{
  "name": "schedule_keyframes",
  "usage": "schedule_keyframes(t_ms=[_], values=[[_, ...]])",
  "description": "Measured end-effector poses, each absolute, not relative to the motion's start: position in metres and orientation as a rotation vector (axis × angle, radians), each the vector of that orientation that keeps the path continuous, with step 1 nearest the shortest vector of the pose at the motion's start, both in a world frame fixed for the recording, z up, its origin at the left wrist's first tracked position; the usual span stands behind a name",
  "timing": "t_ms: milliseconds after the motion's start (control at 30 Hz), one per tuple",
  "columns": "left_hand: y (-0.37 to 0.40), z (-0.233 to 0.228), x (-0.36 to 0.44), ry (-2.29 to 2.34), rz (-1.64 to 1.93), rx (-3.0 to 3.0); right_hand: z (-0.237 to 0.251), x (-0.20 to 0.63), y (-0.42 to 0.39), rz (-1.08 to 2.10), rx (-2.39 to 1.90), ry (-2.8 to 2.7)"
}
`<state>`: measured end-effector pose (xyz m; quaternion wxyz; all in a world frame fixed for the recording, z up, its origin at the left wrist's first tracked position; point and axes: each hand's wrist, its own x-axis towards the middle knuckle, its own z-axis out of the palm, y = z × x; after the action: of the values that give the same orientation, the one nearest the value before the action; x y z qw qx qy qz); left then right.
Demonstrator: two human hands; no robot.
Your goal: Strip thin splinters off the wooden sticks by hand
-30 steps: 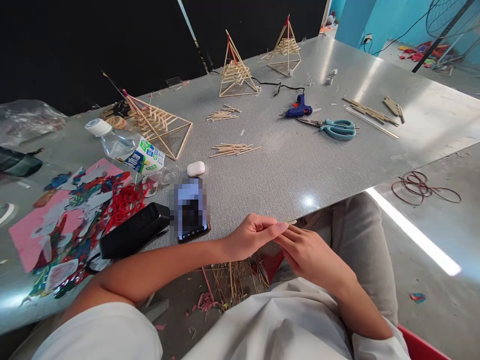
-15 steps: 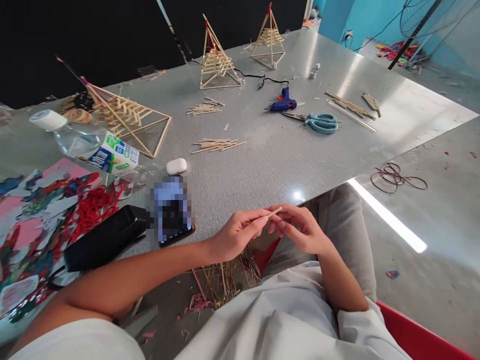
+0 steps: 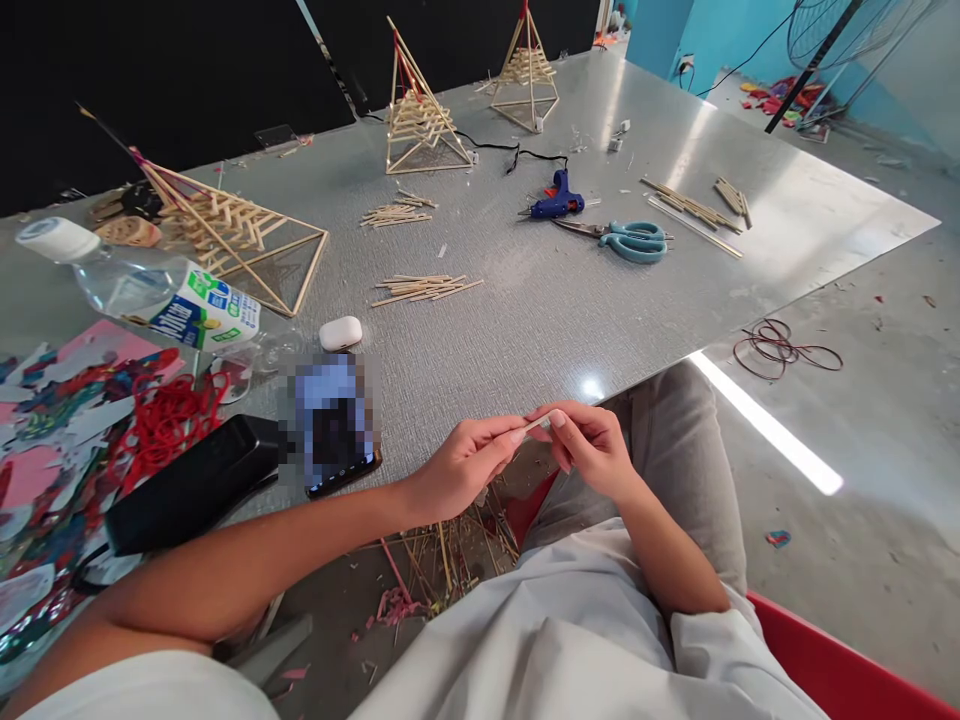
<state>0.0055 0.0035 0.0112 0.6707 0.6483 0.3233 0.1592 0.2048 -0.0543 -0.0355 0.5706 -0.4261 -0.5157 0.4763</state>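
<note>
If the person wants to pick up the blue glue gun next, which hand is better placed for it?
Probably the right hand. Both hands pinch the thin stick at the table's near edge, but the glue gun lies far and to the right, on the right hand's side; the left hand would have to cross over.

White short sleeves, grey trousers, bare forearms, no jewellery.

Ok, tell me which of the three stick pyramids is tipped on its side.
The nearest stick pyramid, at the left beside the water bottle; it lies tipped over, while the two far ones stand upright.
</note>
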Motion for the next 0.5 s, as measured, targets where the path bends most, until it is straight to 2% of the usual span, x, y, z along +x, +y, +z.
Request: schedule_keyframes(t_ms=[500], values=[[0.002, 0.022, 0.007, 0.714, 0.34, 1.618, -0.027, 0.196, -0.067, 0.812, -1.139, -1.366]])
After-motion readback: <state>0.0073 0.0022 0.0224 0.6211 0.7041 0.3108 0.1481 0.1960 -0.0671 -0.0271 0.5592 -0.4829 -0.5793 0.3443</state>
